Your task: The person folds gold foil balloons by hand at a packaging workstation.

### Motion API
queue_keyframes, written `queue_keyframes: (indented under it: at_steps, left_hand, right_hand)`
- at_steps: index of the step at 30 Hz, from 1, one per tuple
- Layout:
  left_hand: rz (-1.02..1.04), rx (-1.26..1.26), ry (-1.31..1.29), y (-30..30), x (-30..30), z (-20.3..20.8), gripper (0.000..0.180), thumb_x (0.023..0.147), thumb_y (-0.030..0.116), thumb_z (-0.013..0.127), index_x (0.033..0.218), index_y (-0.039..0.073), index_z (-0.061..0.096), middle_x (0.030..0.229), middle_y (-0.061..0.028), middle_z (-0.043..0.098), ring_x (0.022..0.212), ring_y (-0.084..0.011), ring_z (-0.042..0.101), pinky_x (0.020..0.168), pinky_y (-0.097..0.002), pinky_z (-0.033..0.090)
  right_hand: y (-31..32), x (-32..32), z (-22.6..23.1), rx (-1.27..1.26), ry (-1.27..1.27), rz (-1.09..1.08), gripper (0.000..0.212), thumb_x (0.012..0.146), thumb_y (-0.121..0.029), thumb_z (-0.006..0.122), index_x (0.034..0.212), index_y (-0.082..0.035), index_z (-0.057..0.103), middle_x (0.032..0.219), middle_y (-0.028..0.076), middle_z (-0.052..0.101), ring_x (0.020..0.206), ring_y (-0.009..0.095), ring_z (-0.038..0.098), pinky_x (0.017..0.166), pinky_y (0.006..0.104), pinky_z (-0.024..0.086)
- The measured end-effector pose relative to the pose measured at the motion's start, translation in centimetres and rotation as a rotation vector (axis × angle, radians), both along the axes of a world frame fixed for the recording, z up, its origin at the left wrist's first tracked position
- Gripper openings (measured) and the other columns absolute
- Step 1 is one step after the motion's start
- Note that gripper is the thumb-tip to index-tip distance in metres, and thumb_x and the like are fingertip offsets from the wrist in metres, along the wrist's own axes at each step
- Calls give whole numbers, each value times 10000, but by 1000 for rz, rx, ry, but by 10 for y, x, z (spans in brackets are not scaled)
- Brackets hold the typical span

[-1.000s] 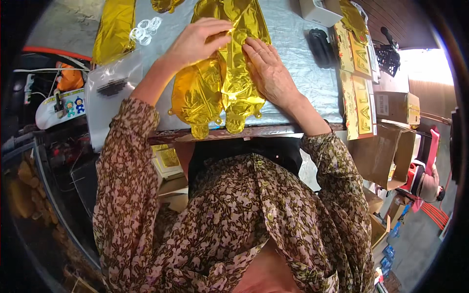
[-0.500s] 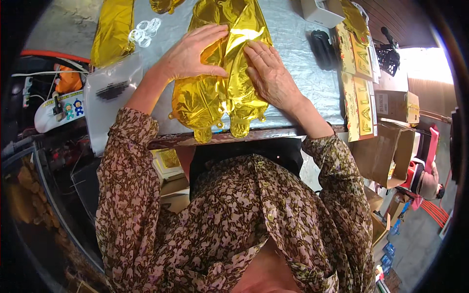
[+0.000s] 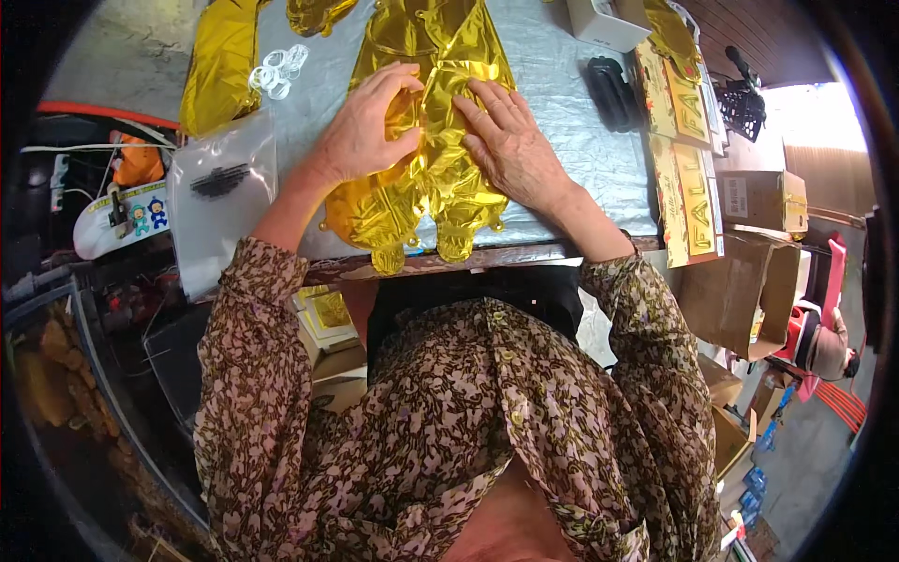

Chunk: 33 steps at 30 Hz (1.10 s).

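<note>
A gold foil balloon (image 3: 440,192), flat and creased with small tabs at its lower end, lies lengthwise on the table before me. My left hand (image 3: 370,126) rests on its left part, thumb apart from the curved fingers. On the right part my right hand (image 3: 513,145) lies flat, its fingers stretched out over the foil. Both hands are open; the foil under the palms is hidden. A bunch of clear rings (image 3: 278,71) sits to the left of the balloon, by another folded gold foil piece (image 3: 217,80).
A clear plastic bag (image 3: 225,201) holding dark thin pieces hangs over the table's left edge. To the right are a black case (image 3: 613,94), a white box (image 3: 607,23) and printed cards with gold foil (image 3: 691,201). Cardboard boxes (image 3: 735,295) stand beyond; another person (image 3: 826,342) is at far right.
My left hand has moved down the balloon a little, its fingers now more curled. The right hand has shifted slightly, still flat on the foil.
</note>
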State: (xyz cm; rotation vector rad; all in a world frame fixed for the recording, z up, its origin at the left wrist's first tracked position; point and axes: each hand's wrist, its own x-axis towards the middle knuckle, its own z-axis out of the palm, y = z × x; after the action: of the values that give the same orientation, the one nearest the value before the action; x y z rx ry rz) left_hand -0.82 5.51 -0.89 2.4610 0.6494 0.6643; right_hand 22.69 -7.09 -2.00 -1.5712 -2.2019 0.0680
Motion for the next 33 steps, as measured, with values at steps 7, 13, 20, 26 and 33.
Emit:
queue_keyframes:
  at_steps: [7,13,20,26,33]
  left_hand:
    - [121,264,173,-7,-22,7,566,994,360,659,1459,51,563,1577,-164,505,1493,-362,432,1241,-534,295]
    - [136,234,204,-17,-19,3,599,980,323,658,1498,47,539,1596,-154,483,1507,-343,409,1243,-533,289]
    - [112,202,195,-18,-17,7,605,948,286,666,1486,40,543,1577,-162,492,1484,-339,429,1235,-531,294]
    - [99,195,176,-19,-15,10,572,938,248,676,1462,46,565,1555,-159,513,1464,-331,452,1213,-520,321]
    - [120,219,11,25,19,25,352,996,168,624,1333,79,663,1414,-109,636,1319,-306,582,1107,-466,422]
  right_hand:
    - [2,2,-1,16,0,2,506,1051,-216,587,1508,-24,485,1566,231,446,1485,409,393,1262,517,282]
    - [0,0,3,5,25,3,504,1050,-217,589,1506,-26,490,1591,230,426,1504,411,372,1265,531,266]
    - [-3,-5,8,-7,0,-9,503,1048,-222,592,1502,-28,498,1609,232,406,1523,407,348,1269,545,247]
    - [-5,-6,5,-18,-26,-19,496,1053,-241,582,1489,-18,503,1586,227,427,1507,400,366,1263,543,257]
    - [-2,-4,1,-3,-42,-15,500,1048,-242,591,1485,-16,502,1580,224,435,1498,394,380,1260,544,262]
